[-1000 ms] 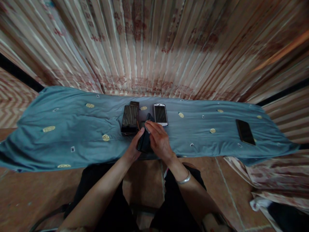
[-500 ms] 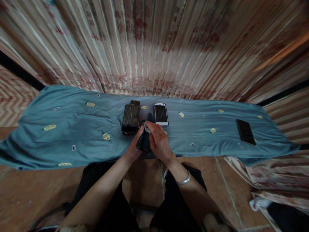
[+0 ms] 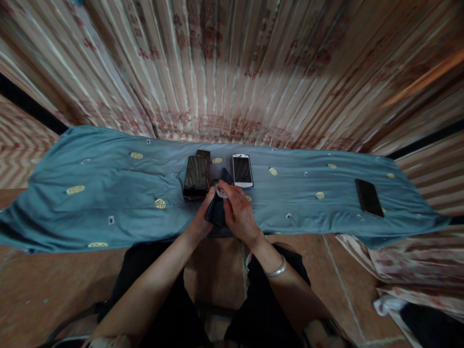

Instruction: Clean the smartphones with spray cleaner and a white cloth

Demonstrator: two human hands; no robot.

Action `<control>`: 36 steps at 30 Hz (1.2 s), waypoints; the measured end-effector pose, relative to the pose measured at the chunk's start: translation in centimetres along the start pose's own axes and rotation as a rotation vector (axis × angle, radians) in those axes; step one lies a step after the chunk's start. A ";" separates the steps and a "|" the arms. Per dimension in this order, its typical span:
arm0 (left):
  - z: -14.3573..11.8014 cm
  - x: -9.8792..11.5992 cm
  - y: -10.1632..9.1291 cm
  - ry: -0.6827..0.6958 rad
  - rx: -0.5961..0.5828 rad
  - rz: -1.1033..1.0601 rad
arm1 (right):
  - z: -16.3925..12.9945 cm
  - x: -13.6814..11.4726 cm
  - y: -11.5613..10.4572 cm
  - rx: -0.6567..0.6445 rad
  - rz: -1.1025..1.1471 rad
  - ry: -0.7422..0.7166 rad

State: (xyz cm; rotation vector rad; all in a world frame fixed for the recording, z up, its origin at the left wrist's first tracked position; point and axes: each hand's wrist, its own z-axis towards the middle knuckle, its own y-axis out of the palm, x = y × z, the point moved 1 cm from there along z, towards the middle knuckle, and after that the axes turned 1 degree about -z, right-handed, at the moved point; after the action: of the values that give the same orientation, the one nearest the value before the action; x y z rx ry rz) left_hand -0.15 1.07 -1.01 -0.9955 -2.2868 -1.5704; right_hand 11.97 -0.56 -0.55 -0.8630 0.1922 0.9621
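Observation:
My left hand [image 3: 201, 215] grips a dark phone [image 3: 215, 212] by its left side, thumb at the edge. The fingers of my right hand [image 3: 239, 209] press a small whitish wad [image 3: 220, 191] against the upper part of this phone; its exact kind is too small to tell. Part of another dark, shiny object [image 3: 225, 175] shows just beyond my fingertips, mostly hidden. On the left lies a black phone [image 3: 196, 175], overlapping a second dark phone [image 3: 203, 153] behind it. To the right, close to my fingers, a white-framed phone [image 3: 242, 169] rests screen up.
A blue cloth [image 3: 290, 208] with yellow pineapple prints covers the long, narrow table. Far to the right lies another dark phone [image 3: 369, 197]. A pleated, patterned curtain [image 3: 232, 72] hangs right behind the table. My legs are under the front edge, above a brown tiled floor [image 3: 326, 280].
The whitish wad and my right fingertips have shifted very slightly on the dark phone. My left hand keeps its grip, and the other phones lie as before.

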 end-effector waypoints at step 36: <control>0.7 0.3 0.2 0.012 0.039 0.011 | -0.5 1.5 0.8 0.003 -0.019 0.047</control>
State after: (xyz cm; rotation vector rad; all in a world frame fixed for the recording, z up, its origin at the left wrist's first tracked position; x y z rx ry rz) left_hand -0.13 1.86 -0.97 -0.9847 -2.2910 -1.5169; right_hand 12.28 0.26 -2.08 -0.8835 0.2253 0.9242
